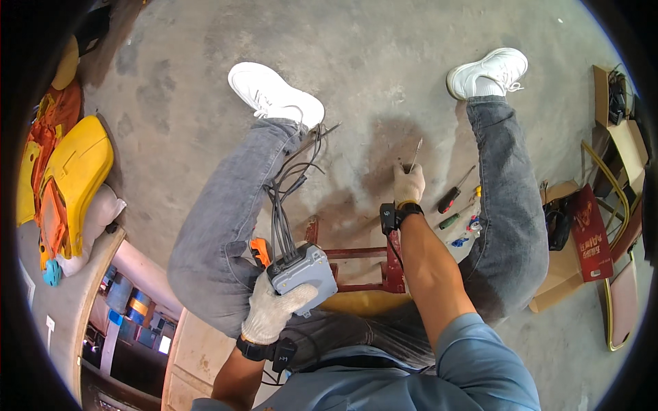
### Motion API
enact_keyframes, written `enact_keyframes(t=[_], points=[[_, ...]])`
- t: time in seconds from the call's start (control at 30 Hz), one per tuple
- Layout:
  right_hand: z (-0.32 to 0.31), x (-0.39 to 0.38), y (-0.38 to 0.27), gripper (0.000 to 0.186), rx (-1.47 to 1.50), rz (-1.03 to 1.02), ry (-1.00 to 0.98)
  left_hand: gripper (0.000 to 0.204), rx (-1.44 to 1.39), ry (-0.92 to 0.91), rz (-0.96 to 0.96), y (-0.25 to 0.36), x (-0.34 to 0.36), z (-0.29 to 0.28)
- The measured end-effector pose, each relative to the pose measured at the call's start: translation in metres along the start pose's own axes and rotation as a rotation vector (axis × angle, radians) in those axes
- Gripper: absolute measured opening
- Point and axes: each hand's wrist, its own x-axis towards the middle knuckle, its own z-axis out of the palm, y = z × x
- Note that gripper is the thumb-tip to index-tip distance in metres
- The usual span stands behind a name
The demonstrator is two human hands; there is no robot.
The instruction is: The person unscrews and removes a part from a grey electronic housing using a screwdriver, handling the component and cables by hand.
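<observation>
Hands: apart, both gloved. Clock directions are taken from the middle of the view unless stated.

The left hand (271, 312), near 7 o'clock, is clamped on a gray box (317, 272), palm and thumb against its lower left side. The box is at 6 to 7 o'clock, held up just short of a red frame (392, 270). A bundle of dark cables (277, 212) leaves its top edge toward 11 to 12 o'clock. An orange-and-black object (260, 252) sits just beside the box at its 10 o'clock; its kind cannot be told.

The right hand (409, 181), between 2 and 3 o'clock, is closed around a thin tool (419, 150), its metal shaft pointing to 1 o'clock; the handle is hidden in the fist. From that hand, a red-and-black screwdriver (449, 199) lies at 4 o'clock and a green-handled screwdriver (449, 221) between 4 and 5.

Handling, as judged: casing stiff, moderate in weight, smooth-faced, the glove aiding grip. Cables flexible, likely to drag the box off balance; their entry appears the fragile point. Recommended hold: opposite casing sides, never the cables.
</observation>
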Motion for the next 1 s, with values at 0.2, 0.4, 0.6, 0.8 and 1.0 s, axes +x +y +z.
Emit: enact_keyframes(t=[0.2,0.4,0.6,0.8,1.0], points=[[-0.002,0.004,-0.004,0.034,-0.157,-0.053,-0.017,0.064,-0.072,-0.009,0.02,-0.001,0.004,0.001],[-0.006,0.012,0.0,0.041,-0.24,-0.146,-0.041,0.075,-0.108,-0.06,0.021,0.001,-0.001,-0.002],[-0.015,0.011,-0.006,0.038,-0.157,-0.153,-0.035,0.066,-0.094,-0.062,0.092,-0.007,0.001,0.0],[-0.018,0.004,-0.006,0.045,-0.228,-0.088,-0.031,0.069,-0.087,-0.069,0.12,-0.005,0.003,0.0],[-0.001,-0.001,-0.01,0.047,-0.246,-0.089,-0.038,0.066,-0.016,-0.036,0.08,-0.002,-0.002,0.0]])
